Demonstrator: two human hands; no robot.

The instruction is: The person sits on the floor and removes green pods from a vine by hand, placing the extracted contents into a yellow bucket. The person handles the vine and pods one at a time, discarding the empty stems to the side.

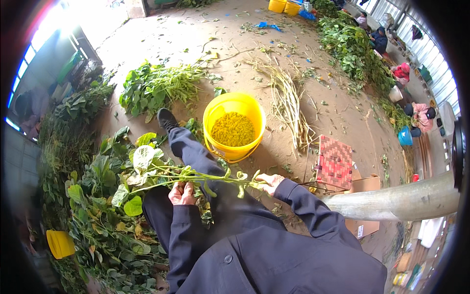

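Note:
Across my lap lies a leafy green bean plant, probably soybean, with several plump pods on its stem. My left hand grips the stems near the leafy end. At the other end, my right hand has its fingers closed around the tip beside some pods; which part it pinches is hard to make out. Just beyond my knees stands a yellow plastic bucket, partly filled with picked pods.
Heaped bean plants lie at my left, with a second bundle ahead. Stripped stalks rest right of the bucket. A woven-seat stool, a cardboard box and a thick pole are at right. People sit along the far wall.

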